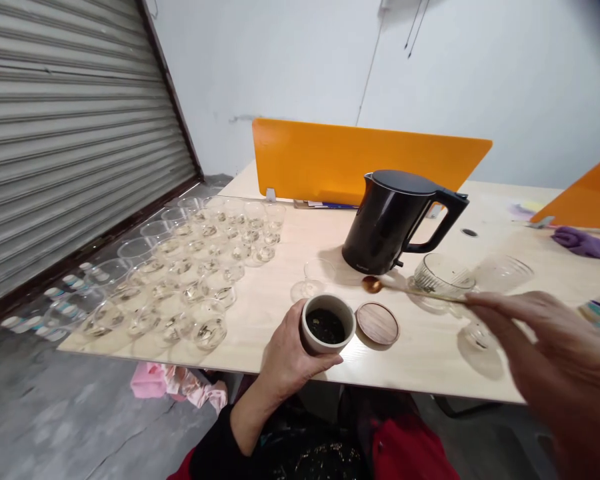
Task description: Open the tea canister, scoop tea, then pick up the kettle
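Note:
My left hand (286,360) is wrapped round a small beige jar (327,325) with dark tea leaves inside, held just above the table's near edge. Its round wooden lid (377,324) lies flat on the table right beside the jar. My right hand (560,363) pinches the thin handle of a long golden spoon (373,285), whose bowl hovers above the table between the jar and a black electric kettle (390,223). A clear ribbed glass cup (440,277) stands under the spoon's handle.
Several clear glass cups (190,280) with a little tea in each stand in rows on the left of the pale wooden table (420,360). A glass saucer (313,280), another glass bowl (505,270), orange dividers (330,157), a purple cloth (587,243).

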The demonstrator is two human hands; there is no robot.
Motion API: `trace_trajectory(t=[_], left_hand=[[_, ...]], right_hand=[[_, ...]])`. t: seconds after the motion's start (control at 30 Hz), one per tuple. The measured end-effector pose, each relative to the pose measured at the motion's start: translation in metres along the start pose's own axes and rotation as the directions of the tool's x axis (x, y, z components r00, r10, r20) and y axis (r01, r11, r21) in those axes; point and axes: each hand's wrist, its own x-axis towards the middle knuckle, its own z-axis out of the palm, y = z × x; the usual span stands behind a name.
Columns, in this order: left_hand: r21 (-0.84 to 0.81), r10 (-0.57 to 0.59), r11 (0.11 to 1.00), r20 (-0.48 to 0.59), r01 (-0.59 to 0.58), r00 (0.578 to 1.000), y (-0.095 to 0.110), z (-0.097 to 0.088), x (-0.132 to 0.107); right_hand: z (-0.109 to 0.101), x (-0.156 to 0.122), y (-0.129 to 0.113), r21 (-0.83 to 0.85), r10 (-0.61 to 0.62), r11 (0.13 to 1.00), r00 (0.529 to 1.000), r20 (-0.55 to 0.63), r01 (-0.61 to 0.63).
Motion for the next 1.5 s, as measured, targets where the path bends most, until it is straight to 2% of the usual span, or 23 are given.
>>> trace_trajectory(t=[0.07, 0.17, 0.3, 0.4, 0.5, 0.63, 0.73, 0.83, 1.03, 1.27, 1.37, 1.5], left_hand=[[-0.002, 0.006, 1.000, 0.003, -0.006, 1.000, -0.001, 0.000, 0.000], [-0.008, 0.010, 1.000, 0.006, -0.010, 1.000, -0.001, 0.000, 0.000], [-0.015, 0.003, 1.000, 0.006, -0.003, 1.000, 0.001, 0.000, 0.001], [-0.017, 0.001, 1.000, 0.007, -0.001, 1.000, 0.002, -0.001, 0.002], [-0.021, 0.002, 1.000, 0.016, -0.002, 1.000, 0.002, -0.001, 0.002], [-0.013, 0.001, 1.000, 0.009, -0.001, 1.000, 0.000, -0.001, 0.002], [-0.027, 0.010, 1.000, 0.010, -0.010, 1.000, -0.001, -0.002, 0.002], [-0.036, 0.017, 0.999, 0.011, -0.016, 1.000, 0.000, -0.002, 0.002], [-0.032, -0.002, 0.999, 0.018, 0.002, 1.000, 0.000, -0.002, 0.002], [-0.029, 0.017, 0.999, 0.013, -0.017, 1.000, -0.001, -0.001, 0.003], [-0.028, 0.017, 0.999, 0.005, -0.017, 1.000, -0.002, -0.001, 0.003], [-0.040, 0.024, 0.999, 0.011, -0.023, 1.000, -0.003, 0.000, 0.002]], right_hand=[[0.015, -0.004, -0.018, 0.091, -0.182, 0.981, 0.978, 0.104, 0.172], [0.037, -0.008, -0.035, 0.277, -0.403, 0.898, 0.892, 0.203, 0.343], [0.055, -0.010, -0.046, 0.411, -0.494, 0.836, 0.825, 0.274, 0.364], [0.055, -0.007, -0.048, 0.427, -0.494, 0.836, 0.813, 0.309, 0.345], [0.053, -0.003, -0.045, 0.409, -0.453, 0.858, 0.834, 0.317, 0.310], [0.053, 0.001, -0.033, 0.376, -0.353, 0.896, 0.890, 0.288, 0.234], [0.053, 0.003, -0.022, 0.361, -0.226, 0.924, 0.940, 0.256, 0.124], [0.053, 0.005, -0.015, 0.345, -0.082, 0.938, 0.965, 0.250, -0.009], [0.055, 0.008, -0.008, 0.338, 0.119, 0.920, 0.963, 0.242, -0.199], [0.066, 0.016, 0.007, 0.351, 0.401, 0.808, 0.878, 0.259, -0.473], [0.068, 0.025, 0.006, 0.379, 0.422, 0.794, 0.880, 0.220, -0.475], [0.077, 0.036, -0.005, 0.386, 0.345, 0.853, 0.934, 0.091, -0.352]])
